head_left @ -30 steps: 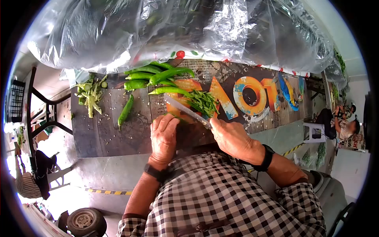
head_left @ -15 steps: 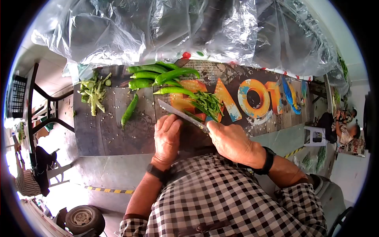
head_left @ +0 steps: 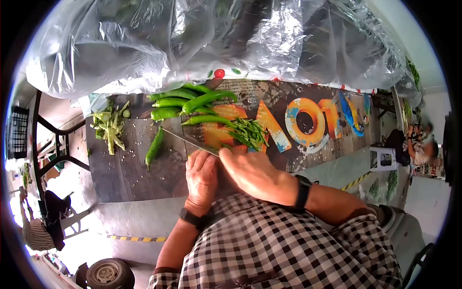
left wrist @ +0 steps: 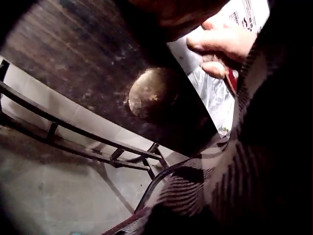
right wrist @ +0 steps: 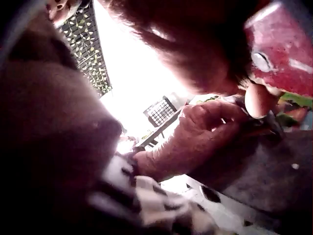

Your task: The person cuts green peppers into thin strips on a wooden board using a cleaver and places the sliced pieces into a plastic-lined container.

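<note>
Right grip [head_left: 257,176] clenched round the handle of a knife [head_left: 188,140], its blade slanting past the fingertips of the left hand [head_left: 201,176]. Left fingers bent; whether they grasp anything is hidden. Beyond the blade, on the tabletop [head_left: 130,185]: sliced green strips [head_left: 250,134] and, adjacent, a cluster of whole green peppers [head_left: 207,100]. Near the knife tip, a single pepper [head_left: 154,148]; farther left, pale trimmings [head_left: 109,127].

Our left hand [head_left: 201,177] lies back up, its bent fingers close together and pointing forward. Our right hand [head_left: 252,174] curls in a grip just beside those fingers. Our left forearm [head_left: 177,244] reaches forward; our right forearm [head_left: 332,204] slants inward across our front.
</note>
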A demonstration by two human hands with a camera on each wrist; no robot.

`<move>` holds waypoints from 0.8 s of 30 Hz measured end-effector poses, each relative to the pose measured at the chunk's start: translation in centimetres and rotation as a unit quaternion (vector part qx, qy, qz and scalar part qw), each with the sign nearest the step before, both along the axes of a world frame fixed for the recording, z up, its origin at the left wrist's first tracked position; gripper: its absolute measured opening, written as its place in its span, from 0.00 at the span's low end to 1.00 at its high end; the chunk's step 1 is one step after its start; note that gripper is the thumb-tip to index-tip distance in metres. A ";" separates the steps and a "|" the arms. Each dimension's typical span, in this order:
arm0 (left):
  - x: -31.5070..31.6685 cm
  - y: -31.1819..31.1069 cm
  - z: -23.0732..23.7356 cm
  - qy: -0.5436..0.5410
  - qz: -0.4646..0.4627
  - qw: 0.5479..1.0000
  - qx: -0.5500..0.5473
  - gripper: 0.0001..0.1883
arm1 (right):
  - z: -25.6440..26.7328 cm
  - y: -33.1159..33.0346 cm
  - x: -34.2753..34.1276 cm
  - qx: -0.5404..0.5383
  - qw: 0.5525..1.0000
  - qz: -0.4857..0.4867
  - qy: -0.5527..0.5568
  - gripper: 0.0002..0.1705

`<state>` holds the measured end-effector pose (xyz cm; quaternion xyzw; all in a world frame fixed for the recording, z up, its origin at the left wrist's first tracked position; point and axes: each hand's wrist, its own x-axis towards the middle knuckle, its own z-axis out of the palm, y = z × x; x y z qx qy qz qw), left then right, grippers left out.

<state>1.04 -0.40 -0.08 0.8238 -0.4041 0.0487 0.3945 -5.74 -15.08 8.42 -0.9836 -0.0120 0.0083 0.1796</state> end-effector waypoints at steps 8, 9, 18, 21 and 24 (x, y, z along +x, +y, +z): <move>0.2 -0.2 0.3 -0.002 -0.004 1.000 -0.010 0.12 | 0.7 -1.6 -1.5 0.030 0.999 -0.004 0.017 0.10; 0.2 -0.2 0.3 -0.005 -0.002 1.000 -0.009 0.12 | 0.7 -2.1 -2.2 0.040 0.999 -0.009 0.009 0.09; 0.1 -0.3 0.6 -0.031 -0.005 0.999 -0.024 0.11 | 0.7 -3.0 -4.6 0.034 0.994 -0.068 0.074 0.12; -0.1 -0.3 0.9 -0.036 -0.001 0.999 0.008 0.11 | 0.6 -2.5 -4.9 0.017 0.998 -0.052 0.030 0.17; 0.0 0.1 1.8 -0.068 -0.006 0.996 0.056 0.12 | 0.4 -2.5 -4.9 0.019 0.998 -0.049 0.034 0.17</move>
